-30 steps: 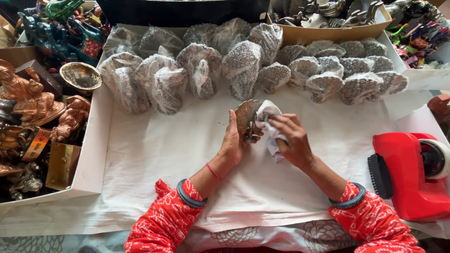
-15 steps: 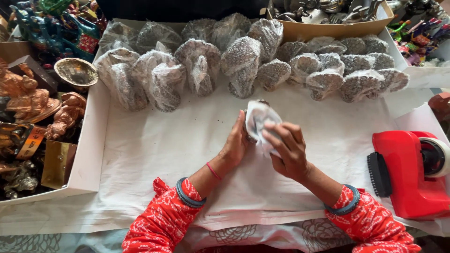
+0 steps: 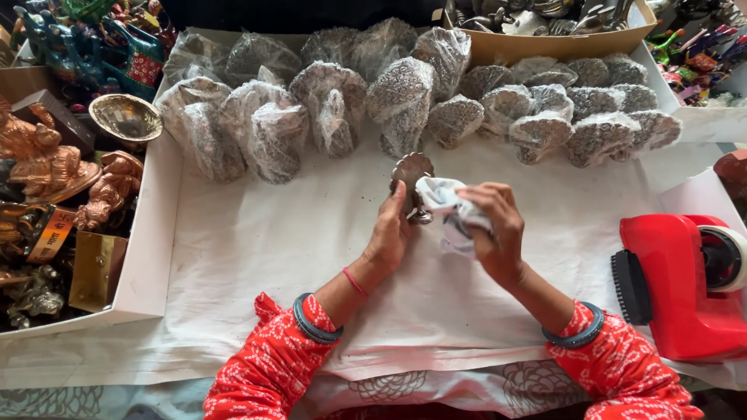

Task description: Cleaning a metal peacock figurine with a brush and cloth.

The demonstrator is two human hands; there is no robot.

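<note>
Metal ornament [image 3: 410, 175] stands upright in left hand [image 3: 389, 233], fan end up

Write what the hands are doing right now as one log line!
left hand: holds small silver metal stand | right hand: presses crumpled white cloth on it | surface: white paper sheet

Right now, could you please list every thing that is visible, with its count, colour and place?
metal ornament: one, silver, held upright at centre
cloth: one, white, pressed on the ornament
wrapped ornaments: many, grey in clear plastic, back row
white paper: one sheet, covering the table
tape dispenser: one, red, right edge
figurines: several, copper and teal, left boxes
left hand: holds the ornament
right hand: holds the cloth
</note>
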